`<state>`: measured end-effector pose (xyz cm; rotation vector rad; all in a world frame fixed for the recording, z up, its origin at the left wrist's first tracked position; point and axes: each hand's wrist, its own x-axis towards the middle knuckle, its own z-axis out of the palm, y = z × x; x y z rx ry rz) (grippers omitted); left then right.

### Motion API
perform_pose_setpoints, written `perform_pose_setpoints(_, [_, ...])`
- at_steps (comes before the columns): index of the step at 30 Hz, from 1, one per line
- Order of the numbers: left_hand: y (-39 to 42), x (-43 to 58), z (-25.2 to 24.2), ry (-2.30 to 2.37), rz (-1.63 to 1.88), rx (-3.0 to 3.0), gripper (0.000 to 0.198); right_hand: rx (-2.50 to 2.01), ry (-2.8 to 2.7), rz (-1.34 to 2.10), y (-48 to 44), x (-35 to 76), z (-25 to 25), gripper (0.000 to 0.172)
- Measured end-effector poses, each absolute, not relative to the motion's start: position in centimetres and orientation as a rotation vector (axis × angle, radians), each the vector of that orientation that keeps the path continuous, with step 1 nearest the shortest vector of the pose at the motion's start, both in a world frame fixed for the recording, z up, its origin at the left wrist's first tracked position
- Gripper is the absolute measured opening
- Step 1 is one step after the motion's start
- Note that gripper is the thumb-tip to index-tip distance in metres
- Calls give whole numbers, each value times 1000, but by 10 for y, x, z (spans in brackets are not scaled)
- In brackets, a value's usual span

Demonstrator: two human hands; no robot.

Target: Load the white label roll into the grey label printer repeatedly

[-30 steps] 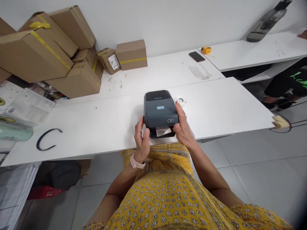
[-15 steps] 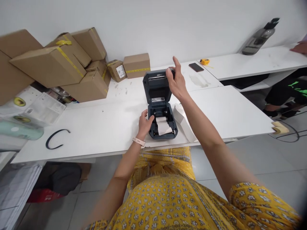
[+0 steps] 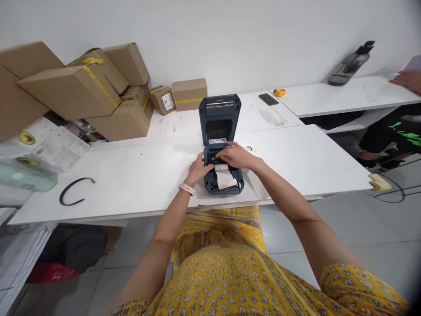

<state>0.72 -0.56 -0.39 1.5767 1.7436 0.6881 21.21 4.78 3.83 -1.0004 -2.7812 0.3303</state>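
A dark blue label printer [image 3: 226,190] stands on the white table near its front edge, with its lid [image 3: 204,125] raised and tilted back. A strip of white paper [image 3: 225,177] lies inside the lower half, its end torn unevenly. My left hand [image 3: 198,169] grips the printer's left side, thumb over the rim. Bent fingers of my right hand [image 3: 235,156] reach into the compartment above the paper; their tips are partly hidden, so what they hold cannot be made out. Right of the printer, partly under my right wrist, lies a loose white paper strip [image 3: 258,188].
Cardboard boxes [image 3: 69,92] are piled at the back left. A dark headband [image 3: 62,195] lies at the left. Along the back are a phone [image 3: 268,99], a yellow tape measure [image 3: 280,92] and a spray bottle [image 3: 350,66]. Another person's hand [image 3: 408,81] shows at far right.
My right hand has let go of the raised lid and moved down into the printer's compartment. The lid stays up by itself. My left hand remains at the printer's left side.
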Motion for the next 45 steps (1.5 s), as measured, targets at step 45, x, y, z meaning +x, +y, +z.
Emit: perform_pose_setpoints(45, [-6, -9, -6, 1409, 715, 1317, 95, -1266, -1758, 1415, 33, 410, -42, 71])
